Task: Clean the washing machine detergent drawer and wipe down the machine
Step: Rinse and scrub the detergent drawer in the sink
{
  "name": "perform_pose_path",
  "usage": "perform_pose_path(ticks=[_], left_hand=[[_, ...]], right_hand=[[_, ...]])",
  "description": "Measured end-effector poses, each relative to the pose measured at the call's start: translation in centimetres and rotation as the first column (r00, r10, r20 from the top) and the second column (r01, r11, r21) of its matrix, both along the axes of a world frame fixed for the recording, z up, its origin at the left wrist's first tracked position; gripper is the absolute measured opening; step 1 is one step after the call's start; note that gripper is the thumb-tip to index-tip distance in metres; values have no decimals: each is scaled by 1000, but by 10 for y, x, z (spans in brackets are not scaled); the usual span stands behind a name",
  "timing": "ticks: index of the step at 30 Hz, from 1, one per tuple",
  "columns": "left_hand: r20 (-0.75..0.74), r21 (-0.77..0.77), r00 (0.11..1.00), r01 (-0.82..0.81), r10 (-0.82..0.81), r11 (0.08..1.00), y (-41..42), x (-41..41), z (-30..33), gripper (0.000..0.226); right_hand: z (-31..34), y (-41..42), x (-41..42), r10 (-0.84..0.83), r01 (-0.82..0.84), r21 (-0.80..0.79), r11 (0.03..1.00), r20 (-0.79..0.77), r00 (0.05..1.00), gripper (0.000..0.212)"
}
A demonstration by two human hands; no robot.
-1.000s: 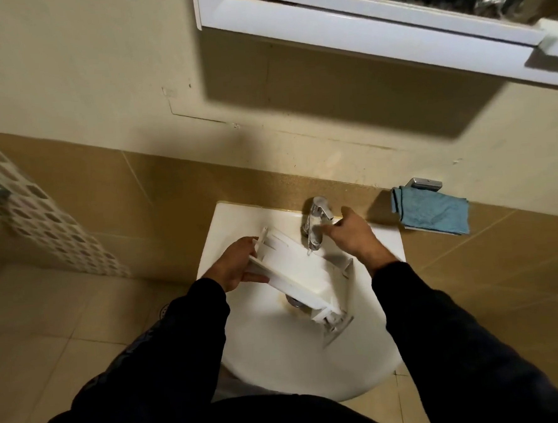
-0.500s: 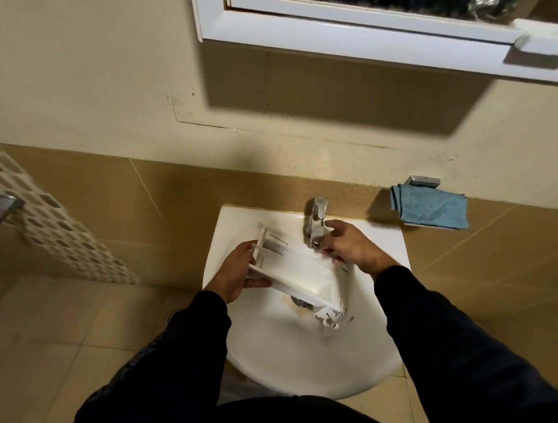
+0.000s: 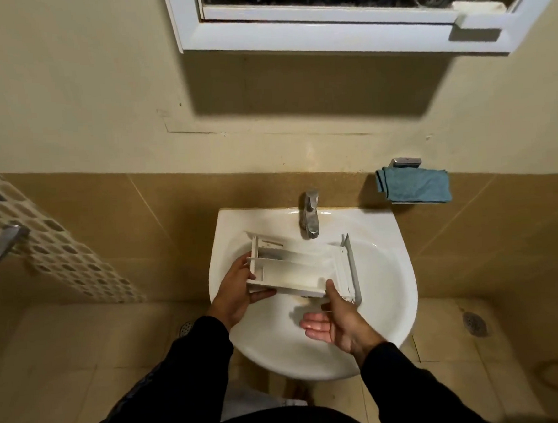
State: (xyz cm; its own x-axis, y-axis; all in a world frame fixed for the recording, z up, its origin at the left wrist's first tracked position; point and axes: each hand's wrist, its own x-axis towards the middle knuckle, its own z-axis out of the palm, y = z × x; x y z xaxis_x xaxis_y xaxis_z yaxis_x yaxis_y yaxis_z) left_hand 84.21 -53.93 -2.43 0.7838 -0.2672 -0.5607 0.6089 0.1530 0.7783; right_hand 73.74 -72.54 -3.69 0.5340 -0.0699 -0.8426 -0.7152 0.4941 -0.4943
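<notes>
A white plastic detergent drawer (image 3: pixel 294 272) with open compartments lies level over the white sink basin (image 3: pixel 384 303), just below the chrome tap (image 3: pixel 309 217). My left hand (image 3: pixel 235 297) grips the drawer's left end. Palm up, my right hand (image 3: pixel 335 324) is at the drawer's near right corner, thumb touching its edge and fingers spread under it. No water stream is visible from the tap.
A blue cloth (image 3: pixel 415 185) hangs on a holder on the tiled wall right of the sink. A white-framed mirror cabinet (image 3: pixel 342 34) juts out above. Floor drains (image 3: pixel 474 322) sit right and left of the basin, and a patterned panel (image 3: pixel 55 254) stands at left.
My right hand left the tap handle and came down to the drawer's near right corner. The drawer turned from tilted to level and sits lower in the basin.
</notes>
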Motion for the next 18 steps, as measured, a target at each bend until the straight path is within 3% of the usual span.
perform_pose_path(ticks=[4,7,11,15,18], left_hand=[[20,20,993,113,-113,993,-2,-13,1,42],[90,204,946,287,-310,936,1,-22,5,45],[107,361,924,309,-368,880,-2,-26,19,66],[119,404,914,313,-388,859,5,-22,31,64],[132,400,915,303,-381,865,10,-21,39,59]], right_hand=[[12,7,-1,-299,295,66,953,59,952,34],[17,7,-7,-443,442,36,896,71,894,23],[24,-1,-14,-495,505,-62,861,128,860,27],[48,-3,-25,-539,569,-153,808,198,819,21],[57,-10,-34,-521,572,-266,776,242,819,28]])
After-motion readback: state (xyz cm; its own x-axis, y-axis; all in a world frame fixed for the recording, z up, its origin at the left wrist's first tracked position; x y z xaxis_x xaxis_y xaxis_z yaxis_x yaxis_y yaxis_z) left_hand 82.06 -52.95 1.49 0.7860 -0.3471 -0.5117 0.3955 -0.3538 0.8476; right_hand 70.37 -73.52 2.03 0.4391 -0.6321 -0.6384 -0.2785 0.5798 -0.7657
